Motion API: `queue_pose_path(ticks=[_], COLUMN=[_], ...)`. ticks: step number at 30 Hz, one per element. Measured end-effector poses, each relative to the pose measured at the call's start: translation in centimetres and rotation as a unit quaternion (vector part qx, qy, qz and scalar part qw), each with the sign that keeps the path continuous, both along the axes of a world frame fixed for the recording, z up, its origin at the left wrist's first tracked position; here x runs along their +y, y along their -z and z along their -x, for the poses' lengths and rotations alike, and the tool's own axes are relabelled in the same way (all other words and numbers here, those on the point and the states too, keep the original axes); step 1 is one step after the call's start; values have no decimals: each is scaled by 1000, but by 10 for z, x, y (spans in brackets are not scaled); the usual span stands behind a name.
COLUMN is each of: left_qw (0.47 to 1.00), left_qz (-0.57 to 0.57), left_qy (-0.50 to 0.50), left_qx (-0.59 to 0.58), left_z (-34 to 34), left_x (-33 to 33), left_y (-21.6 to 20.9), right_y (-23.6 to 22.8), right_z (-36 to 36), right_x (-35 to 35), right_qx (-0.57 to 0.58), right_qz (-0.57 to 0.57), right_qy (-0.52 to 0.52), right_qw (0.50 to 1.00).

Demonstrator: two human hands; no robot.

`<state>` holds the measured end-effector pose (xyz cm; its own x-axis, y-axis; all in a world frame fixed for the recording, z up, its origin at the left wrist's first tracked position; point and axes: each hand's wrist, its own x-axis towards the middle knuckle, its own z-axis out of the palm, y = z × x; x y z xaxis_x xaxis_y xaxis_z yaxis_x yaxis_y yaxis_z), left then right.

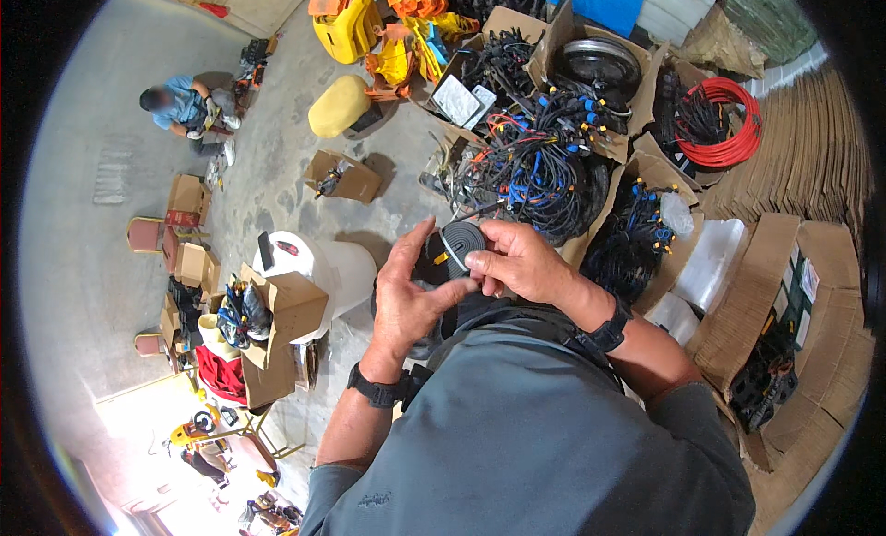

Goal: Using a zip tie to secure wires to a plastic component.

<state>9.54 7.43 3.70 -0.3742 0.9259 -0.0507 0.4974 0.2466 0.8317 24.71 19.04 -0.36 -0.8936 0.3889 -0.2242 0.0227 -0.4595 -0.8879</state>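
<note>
A person in a dark grey shirt [526, 434] holds a black coil [469, 238] in front of the body, at the middle of the scene. It looks like a flat strap or hose wound on itself, with a pale tie [447, 240] running across it and a small yellow piece [440, 258] at its near left part. The left hand [406, 291] curves around the coil's left side, index finger beyond it and thumb stretched along its near edge. The right hand [524, 262] grips the right side, its thumb pressed on the coil's face. The step in hand seems to be securing or adjusting the wound coil; whether the tie is fastened cannot be told. The next move probably calls for one hand to keep the layers together while the other works the tie. Beyond the hands, slightly right, lies a tangle of wires [544, 181]; farther right is a red hose [729, 130] in a loop. To the left stands a white drum [351, 267], with a small carton [358, 181] on the floor beyond it. Far left, another person [185, 104] sits low by the wall.
</note>
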Motion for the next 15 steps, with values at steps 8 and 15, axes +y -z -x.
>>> queue_pose_path(ticks=[8,15], left_qw=[999,996], left_qz=[-4,-17], left_qy=[-10,43], left_qx=[-34,78], left_z=[-5,-2], left_x=[2,3], left_y=[-4,0], right_y=[4,3], right_z=[-2,0], right_x=[1,0], right_qx=[5,-27], right_qz=[2,-10], right_qy=[2,-7], right_qw=[1000,1000])
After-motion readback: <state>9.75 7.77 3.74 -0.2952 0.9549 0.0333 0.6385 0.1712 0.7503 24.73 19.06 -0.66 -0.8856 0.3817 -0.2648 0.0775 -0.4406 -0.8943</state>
